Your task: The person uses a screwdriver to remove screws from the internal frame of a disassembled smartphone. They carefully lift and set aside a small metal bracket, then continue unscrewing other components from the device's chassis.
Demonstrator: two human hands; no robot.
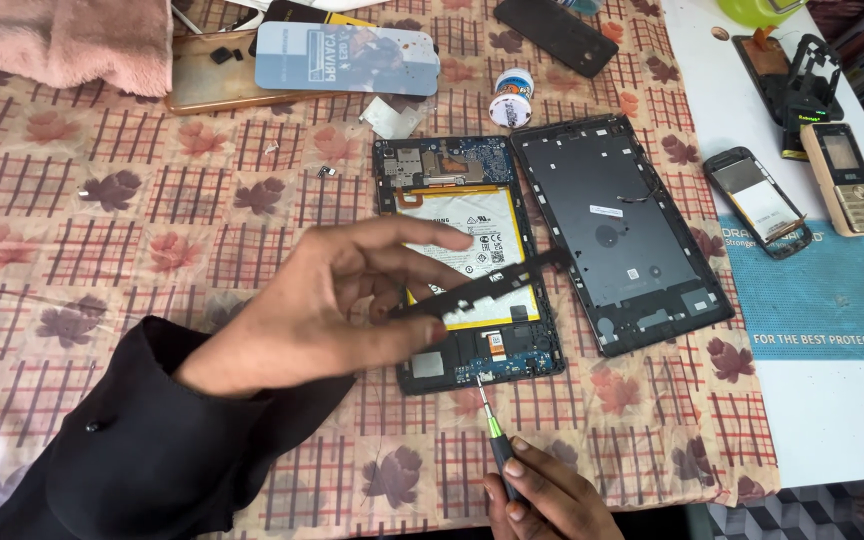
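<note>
We record the opened dark tablet body, with its white-and-yellow flat battery and exposed blue circuit boards, lying face down on the bench, which is covered by a checked cloth printed with maroon leaves. Above the tablet's lower half, the left hand, in a black sleeve, pinches one end of a long, thin black plastic strip between thumb and fingers; the strip hangs raised over the battery, tilted upward toward the right. Below the tablet's bottom edge, the right hand is closed around a slim screwdriver with a green collar and dark handle, its metal tip reaching the tablet's bottom edge; whether it sits in a screw we cannot tell. Just right of the tablet lies its detached black rectangular back cover, inner side up. Beyond the tablet's top edge stands a small round white tub. Further right of the tablet, well apart, a gold keypad phone and a stripped dark phone rest near a blue mat.
</note>
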